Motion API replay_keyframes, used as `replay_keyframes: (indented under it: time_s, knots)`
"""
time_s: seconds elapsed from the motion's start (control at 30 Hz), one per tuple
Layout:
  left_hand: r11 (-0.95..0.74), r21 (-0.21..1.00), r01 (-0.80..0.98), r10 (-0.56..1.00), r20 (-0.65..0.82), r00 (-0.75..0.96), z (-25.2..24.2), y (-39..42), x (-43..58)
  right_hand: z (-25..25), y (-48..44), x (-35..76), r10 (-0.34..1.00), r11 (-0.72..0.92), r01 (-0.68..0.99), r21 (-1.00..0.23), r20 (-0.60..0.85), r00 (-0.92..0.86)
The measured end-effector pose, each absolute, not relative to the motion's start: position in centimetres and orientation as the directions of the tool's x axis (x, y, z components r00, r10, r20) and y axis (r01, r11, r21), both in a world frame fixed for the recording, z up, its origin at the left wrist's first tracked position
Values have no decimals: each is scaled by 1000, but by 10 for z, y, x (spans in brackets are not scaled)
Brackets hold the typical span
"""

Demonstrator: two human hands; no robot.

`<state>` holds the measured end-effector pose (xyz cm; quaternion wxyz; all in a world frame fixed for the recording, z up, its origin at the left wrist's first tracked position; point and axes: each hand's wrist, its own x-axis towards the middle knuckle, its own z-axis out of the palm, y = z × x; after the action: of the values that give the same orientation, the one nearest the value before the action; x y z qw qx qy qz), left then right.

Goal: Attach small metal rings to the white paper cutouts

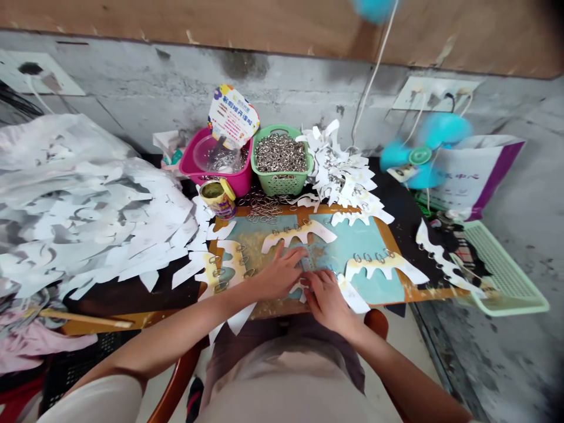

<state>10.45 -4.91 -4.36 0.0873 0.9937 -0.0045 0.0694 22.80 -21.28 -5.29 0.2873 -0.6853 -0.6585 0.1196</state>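
Observation:
My left hand (282,274) bends over the middle of the board, its outer finger stretched away and the others bunched towards the right hand. My right hand (326,298) meets it there, thumb and fingers pinched together. Whatever is between the fingertips is too small and covered to make out. Partly hidden beneath them lies a white cut-out piece (298,288). Just beyond, a toothed white cut-out (299,233) carries several metal rings along its yellowish edge. Similar ringed cut-outs lie to the right (383,267) and to the left (235,258).
Behind the board (399,288) stand a pink basket (240,183), a green basket of metal rings (282,154) and an open tin (218,200). Loose rings (264,211) lie nearby. White cut-outs heap up left (110,223) and back right (339,170). A blue fan (420,155) spins at right.

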Motion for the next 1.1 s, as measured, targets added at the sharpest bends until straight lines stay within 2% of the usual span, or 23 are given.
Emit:
replay_keyframes:
  time_s: [0.1,0.17,0.27,0.33,0.47,0.63,0.73,0.87,0.93,1.0,1.1]
  knots:
    - [-998,48,-34,-16,324,946,-60,-66,83,-52,-215,227,981,34,862,-505,181,67]
    - [-997,70,-18,10,380,925,-63,-73,71,-52,-217,227,985,63,881,-469,174,21]
    - [-968,239,75,152,322,935,-52,-71,63,-52,-219,227,987,93,897,-431,156,-27]
    - [-947,306,96,185,278,943,-40,-63,65,-53,-220,227,988,95,902,-422,153,-32]
    - [-954,299,31,101,221,970,-32,-44,81,-54,-221,226,986,88,911,-403,164,-23]
    - [-953,301,-26,-8,62,998,-33,-30,107,-55,-221,226,987,95,920,-380,157,-37]
    - [-970,226,-94,-88,37,995,-32,-33,112,-56,-221,225,988,72,916,-394,154,-12]
    - [-996,17,-88,-82,222,972,-42,-54,92,-57,-221,223,987,24,908,-419,153,44]
    - [-998,-25,-55,-60,294,954,-48,-66,78,-58,-221,223,986,31,909,-415,159,39]
    - [-999,35,28,38,320,947,-50,-74,67,-59,-222,224,987,50,911,-408,162,18]
    - [-969,211,131,189,283,940,-44,-74,61,-59,-222,225,988,67,910,-410,155,-3]
